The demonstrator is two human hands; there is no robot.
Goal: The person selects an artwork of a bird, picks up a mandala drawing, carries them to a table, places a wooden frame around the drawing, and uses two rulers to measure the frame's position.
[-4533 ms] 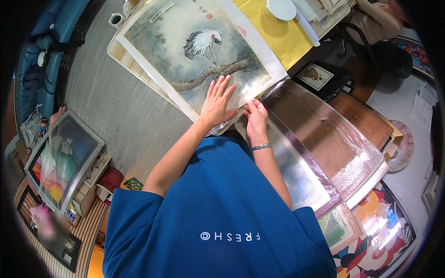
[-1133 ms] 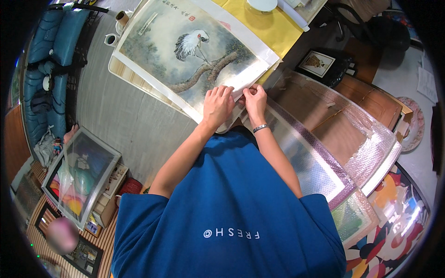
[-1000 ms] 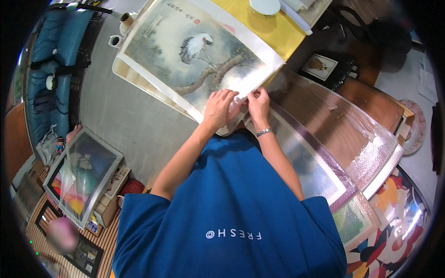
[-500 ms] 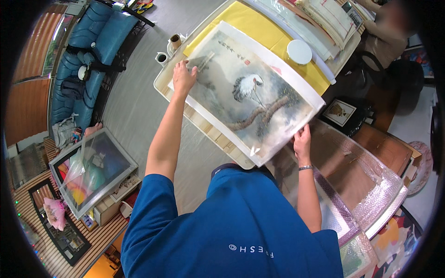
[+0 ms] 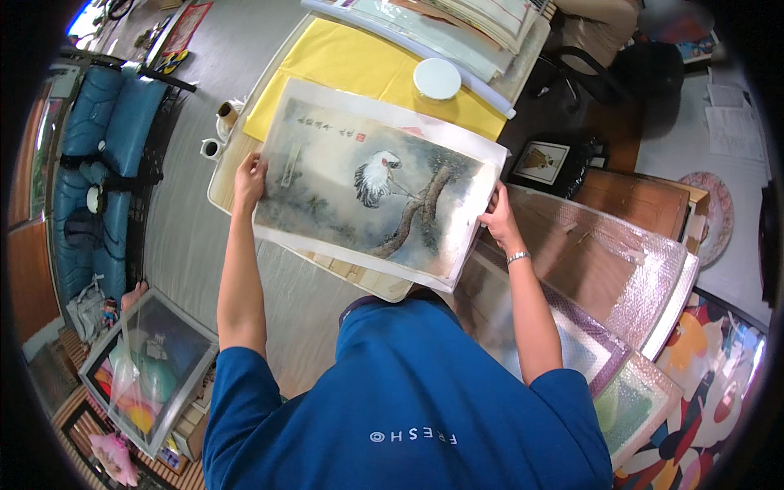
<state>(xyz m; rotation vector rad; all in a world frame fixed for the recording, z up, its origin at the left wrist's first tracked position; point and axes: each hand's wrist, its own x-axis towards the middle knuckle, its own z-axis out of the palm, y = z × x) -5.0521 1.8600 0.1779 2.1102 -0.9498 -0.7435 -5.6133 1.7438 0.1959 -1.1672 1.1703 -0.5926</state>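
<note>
An ink painting of a white crane on a gnarled branch [image 5: 327, 188] is held between my hands, tilted above the table. It is a sheet with a pale border, brushed characters and a red seal at its top. My left hand [image 5: 250, 180] is closed on the left edge. On the right edge, my right hand [image 5: 501, 217] grips with the thumb on top and the other fingers partly hidden beneath. Behind the painting lies a large yellow sheet [image 5: 314, 61], with a round white-lidded container [image 5: 438, 80] standing on it.
The pale table [image 5: 226, 173] carries cups [image 5: 211, 149] at its left edge, a white roll [image 5: 490, 100] and stacked papers [image 5: 465, 51] at the back. Bubble-wrapped frames [image 5: 629, 278] lean at right; a framed picture [image 5: 151, 367] stands lower left. Someone sits at far right.
The painting has turned anticlockwise, its lower edge now more level before me. My left fingers, spread earlier, have closed on its edge. The whole view has shifted as my head moved.
</note>
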